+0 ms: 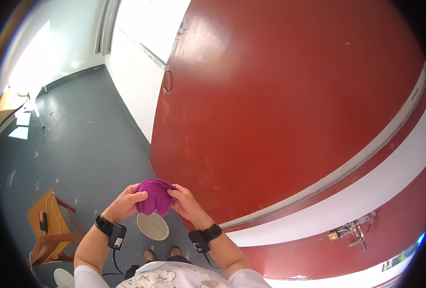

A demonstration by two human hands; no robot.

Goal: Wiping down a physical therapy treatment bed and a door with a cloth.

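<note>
A purple cloth, folded or bunched with rounded lobes at its lower edge, is held up in front of my body. My left hand grips its left side, thumb on top. On the right side my right hand pinches it between thumb and fingers. Both wrists wear black straps with small boxes and cables. Beneath the cloth, lower down, a round pale object is seen near my feet. The fingers behind the cloth are hidden.
A large red door rises ahead and to the right, with a handle and a metal latch. A wooden chair holding a small dark device and a white cable stands at left on the grey floor.
</note>
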